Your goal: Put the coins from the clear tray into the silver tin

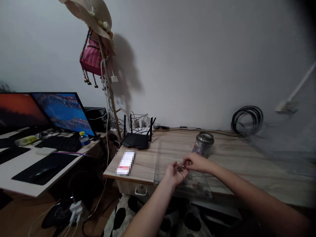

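My left hand is palm up and cupped above a clear plastic tray on the wooden desk. A few small, dull, round coins lie in its palm near the fingers. My right hand reaches in from the right, its thumb and fingers pinched together at the coins; whatever is between the fingertips is hidden. More small coin-like pieces rest in the front right part of the tray, too blurred to make out. Just behind my right hand stands a silver tin with a cartoon print.
A lit phone lies at the desk's left front, before a black router. Coiled black cable leans against the wall. On a lower desk at left are monitors and a mouse pad. A drawer handle juts out below.
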`<action>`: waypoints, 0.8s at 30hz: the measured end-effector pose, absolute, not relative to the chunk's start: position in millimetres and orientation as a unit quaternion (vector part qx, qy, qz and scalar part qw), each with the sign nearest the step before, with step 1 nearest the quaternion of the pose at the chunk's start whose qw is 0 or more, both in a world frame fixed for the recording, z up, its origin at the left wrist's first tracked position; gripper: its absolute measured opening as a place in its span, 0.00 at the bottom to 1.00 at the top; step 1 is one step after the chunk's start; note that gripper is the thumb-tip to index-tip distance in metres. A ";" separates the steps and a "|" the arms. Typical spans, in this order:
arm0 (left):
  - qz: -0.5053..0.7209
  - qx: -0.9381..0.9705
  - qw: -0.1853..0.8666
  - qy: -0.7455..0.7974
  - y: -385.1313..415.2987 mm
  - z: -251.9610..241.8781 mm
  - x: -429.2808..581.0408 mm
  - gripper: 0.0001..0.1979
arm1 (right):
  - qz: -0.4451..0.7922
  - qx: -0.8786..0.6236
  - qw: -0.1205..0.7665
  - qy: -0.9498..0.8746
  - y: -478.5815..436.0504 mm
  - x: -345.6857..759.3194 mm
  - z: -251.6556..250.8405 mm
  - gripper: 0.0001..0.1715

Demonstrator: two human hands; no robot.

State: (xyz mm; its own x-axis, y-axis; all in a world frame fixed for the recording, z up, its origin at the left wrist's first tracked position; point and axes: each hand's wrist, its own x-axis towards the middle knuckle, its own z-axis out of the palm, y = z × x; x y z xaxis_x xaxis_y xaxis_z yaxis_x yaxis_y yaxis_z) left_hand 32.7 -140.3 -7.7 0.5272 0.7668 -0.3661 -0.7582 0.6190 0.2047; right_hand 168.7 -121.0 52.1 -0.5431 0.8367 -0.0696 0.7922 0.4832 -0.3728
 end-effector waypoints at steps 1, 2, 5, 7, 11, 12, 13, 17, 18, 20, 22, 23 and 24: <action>0.448 0.000 0.868 0.212 -141.7 -6.5 35.4 0.09 | 0.161 -0.484 0.074 -0.857 -121.2 169.3 59.0 0.13; 0.462 -0.011 0.860 0.216 -142.3 -5.9 37.0 0.08 | 0.130 -0.496 0.079 -0.855 -122.9 171.0 62.6 0.13; 0.485 -0.027 0.839 0.247 -140.2 -8.3 36.2 0.07 | 0.061 -0.505 0.000 -0.861 -135.2 181.5 52.9 0.12; 0.476 -0.029 0.837 0.270 -137.4 -12.2 33.7 0.07 | 0.065 -0.489 -0.076 -0.867 -144.8 191.0 34.4 0.16; 0.474 -0.023 0.835 0.280 -133.7 -18.8 32.5 0.07 | 0.086 -0.476 -0.096 -0.870 -153.3 204.9 3.4 0.11; 0.477 -0.021 0.833 0.281 -133.4 -19.6 32.9 0.07 | 0.095 -0.471 -0.091 -0.872 -153.0 206.0 0.5 0.09; 0.481 -0.020 0.830 0.281 -133.3 -20.0 33.5 0.06 | 0.104 -0.468 -0.088 -0.873 -152.0 206.1 -0.6 0.09; 0.494 -0.019 0.821 0.286 -133.1 -20.2 33.9 0.05 | 0.130 -0.480 -0.120 -0.859 -148.9 198.5 4.2 0.09; 0.497 -0.020 0.819 0.286 -133.0 -20.2 33.8 0.05 | 0.139 -0.482 -0.134 -0.854 -149.1 196.0 5.6 0.08; 0.502 -0.021 0.816 0.285 -132.9 -20.2 33.8 0.05 | 0.158 -0.480 -0.150 -0.850 -149.7 192.1 7.5 0.08; 0.506 -0.022 0.814 0.283 -133.1 -20.2 34.7 0.05 | 0.171 -0.488 -0.143 -0.844 -148.4 190.5 9.6 0.08; 0.508 -0.021 0.814 0.280 -133.4 -20.2 35.4 0.05 | 0.180 -0.499 -0.129 -0.838 -146.1 190.3 11.4 0.07; 0.508 -0.018 0.816 0.275 -133.8 -20.2 36.3 0.05 | 0.198 -0.510 -0.100 -0.831 -142.3 190.1 13.8 0.07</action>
